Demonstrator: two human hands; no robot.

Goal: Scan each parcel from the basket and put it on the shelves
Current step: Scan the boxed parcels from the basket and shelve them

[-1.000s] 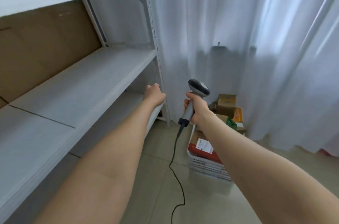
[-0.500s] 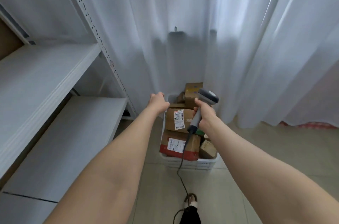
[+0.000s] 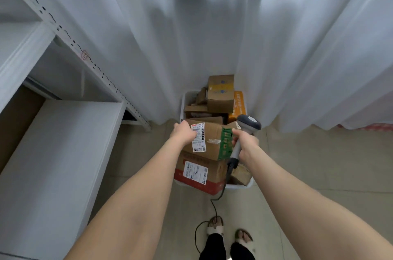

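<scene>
A white basket (image 3: 240,186) stands on the floor by the curtain, full of several cardboard parcels. On top lies a brown parcel (image 3: 212,142) with a white label and green print. Under it sits a brown and red parcel (image 3: 200,173). My left hand (image 3: 184,133) is at the top parcel's near left edge with curled fingers, and whether it grips does not show. My right hand (image 3: 245,142) grips the handle of a grey barcode scanner (image 3: 249,125), just right of that parcel. The scanner's cable (image 3: 214,202) trails to the floor.
White metal shelves (image 3: 59,153) stand to the left, their perforated post (image 3: 89,61) slanting down beside the basket. White curtains (image 3: 212,36) hang behind. A taller box (image 3: 221,94) and an orange one (image 3: 239,104) fill the basket's back. My sandalled feet (image 3: 229,236) stand below on the tiled floor.
The view has swung from the shelves down to the basket. Both hands have come closer to the top parcel, the left one now at its edge.
</scene>
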